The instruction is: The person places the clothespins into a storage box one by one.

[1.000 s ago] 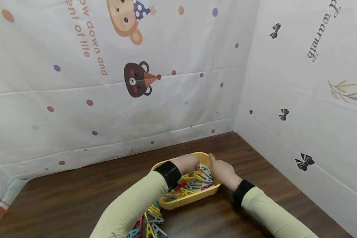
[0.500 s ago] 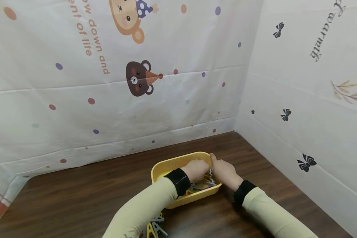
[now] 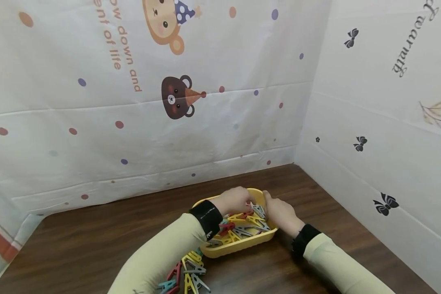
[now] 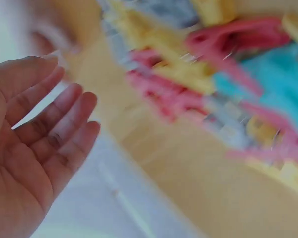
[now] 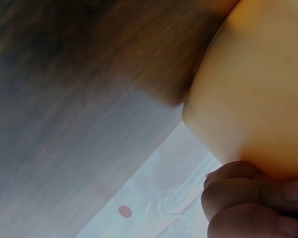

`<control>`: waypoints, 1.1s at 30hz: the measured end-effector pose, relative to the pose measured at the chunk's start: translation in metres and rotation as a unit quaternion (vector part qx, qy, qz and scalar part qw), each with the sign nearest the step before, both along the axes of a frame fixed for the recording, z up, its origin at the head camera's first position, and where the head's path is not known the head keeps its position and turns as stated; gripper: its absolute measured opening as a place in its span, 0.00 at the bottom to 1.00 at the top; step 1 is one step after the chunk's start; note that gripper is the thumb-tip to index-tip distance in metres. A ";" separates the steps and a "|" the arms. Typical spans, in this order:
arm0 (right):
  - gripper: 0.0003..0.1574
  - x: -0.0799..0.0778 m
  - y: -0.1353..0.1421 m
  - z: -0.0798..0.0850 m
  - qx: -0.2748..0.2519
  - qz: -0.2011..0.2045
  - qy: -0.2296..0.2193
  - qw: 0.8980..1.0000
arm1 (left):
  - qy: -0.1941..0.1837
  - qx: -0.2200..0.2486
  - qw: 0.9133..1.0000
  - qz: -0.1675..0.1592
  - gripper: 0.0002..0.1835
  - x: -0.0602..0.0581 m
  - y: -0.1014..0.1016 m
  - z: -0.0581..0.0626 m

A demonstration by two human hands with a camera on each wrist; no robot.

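A yellow plastic basket (image 3: 242,245) stands on the table, holding several clothespins (image 3: 241,232) in yellow, red and grey. Over its far side hangs my left hand (image 3: 234,200). In the left wrist view that left hand (image 4: 39,134) has loosely extended fingers with nothing between them, and blurred clothespins (image 4: 169,54) lie beside it. My right hand (image 3: 282,214) grips the basket's right end. Curled fingers (image 5: 238,196) press against the outer wall of the basket (image 5: 253,89) in the right wrist view.
A loose pile of clothespins (image 3: 191,271) lies on the dark wooden table (image 3: 106,232) at the basket's near left, partly hidden by the left sleeve (image 3: 158,253). Printed white sheets (image 3: 139,143) stand behind the table and to its right.
My left hand reached down toward the basket's right end, then drew back up and left, showing the clothespins again. My right hand stays on the basket. The head view shifted slightly.
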State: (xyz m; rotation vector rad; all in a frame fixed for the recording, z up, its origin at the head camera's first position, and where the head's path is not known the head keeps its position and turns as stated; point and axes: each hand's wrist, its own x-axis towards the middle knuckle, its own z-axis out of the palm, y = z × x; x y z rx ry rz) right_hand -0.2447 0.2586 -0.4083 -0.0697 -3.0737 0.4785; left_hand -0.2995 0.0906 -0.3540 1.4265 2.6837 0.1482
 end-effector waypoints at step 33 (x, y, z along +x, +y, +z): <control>0.37 -0.006 0.000 0.003 0.000 -0.016 -0.033 0.999 | -0.078 0.041 0.991 0.100 0.16 0.037 -0.212 -0.043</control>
